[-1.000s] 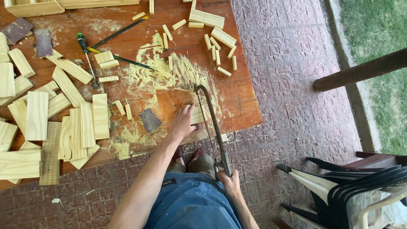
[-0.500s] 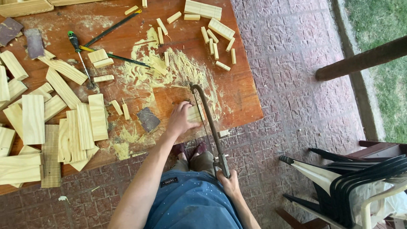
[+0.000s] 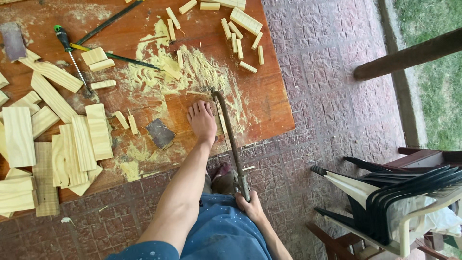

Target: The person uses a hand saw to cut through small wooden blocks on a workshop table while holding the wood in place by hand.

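Clearly the sawing is well along: short cut blocks (image 3: 240, 41) lie scattered at twelve o'clock on the wooden table (image 3: 269, 103), sawdust (image 3: 192, 67) is spread thick between them and the hands, and longer planks (image 3: 57, 139) sit stacked at nine o'clock. Right now the left hand (image 3: 202, 120) lies flat, fingers together, pressing a thin strip of wood (image 3: 222, 123) near the table's front edge, while the right hand (image 3: 250, 207) is clamped on the handle of the hacksaw (image 3: 230, 137), its frame running up to that strip. As I judge it, this cut is unfinished and the stacked planks look uncut.

Rusty hacksaw (image 3: 230, 139) across table edge; pale wood strip (image 3: 222, 123) lies flat beneath.
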